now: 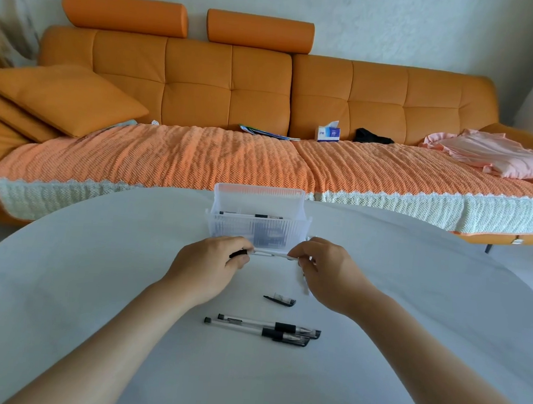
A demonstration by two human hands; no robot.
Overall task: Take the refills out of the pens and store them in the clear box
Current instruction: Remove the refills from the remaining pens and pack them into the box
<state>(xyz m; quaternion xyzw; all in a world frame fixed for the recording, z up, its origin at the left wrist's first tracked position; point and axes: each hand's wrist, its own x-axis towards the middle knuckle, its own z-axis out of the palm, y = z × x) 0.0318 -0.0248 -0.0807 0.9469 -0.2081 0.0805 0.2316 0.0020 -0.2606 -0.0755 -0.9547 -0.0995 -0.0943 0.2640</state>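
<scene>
A clear ribbed box [258, 230] with its lid raised stands at the far middle of the white table; dark pen parts show inside it. Just in front of it I hold a clear pen [270, 254] level between both hands. My left hand [212, 271] grips its black grip end. My right hand [329, 275] pinches the other end. Two capped clear pens [264, 329] with black grips lie side by side nearer to me. A loose black pen cap [280, 299] lies between them and my hands. Another clear pen part [306, 281] is partly hidden under my right hand.
The round white table [91, 299] fills the foreground. Behind it stands an orange sofa [204, 82] with a woven throw, cushions, a tissue box [328, 133], booklets, a dark item and pink clothing [498, 154].
</scene>
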